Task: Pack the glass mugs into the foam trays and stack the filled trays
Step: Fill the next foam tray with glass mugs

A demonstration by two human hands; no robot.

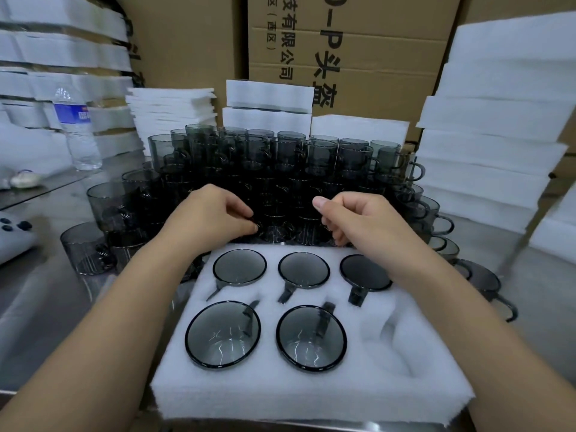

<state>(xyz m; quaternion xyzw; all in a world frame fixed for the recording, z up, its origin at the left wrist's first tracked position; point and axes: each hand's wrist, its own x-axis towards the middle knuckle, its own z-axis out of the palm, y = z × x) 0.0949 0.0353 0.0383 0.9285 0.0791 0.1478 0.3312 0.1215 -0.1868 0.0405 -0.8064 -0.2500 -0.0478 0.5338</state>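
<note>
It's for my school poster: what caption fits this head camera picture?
Left hand and right hand reach among stacked glass mugs behind a foam tray holding five mugs, one pocket empty.

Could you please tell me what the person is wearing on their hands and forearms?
Nothing that shows: the left hand and right hand are bare, with no gloves, rings or watch, and the left forearm and right forearm carry no sleeves as far as the frame reaches.
</note>
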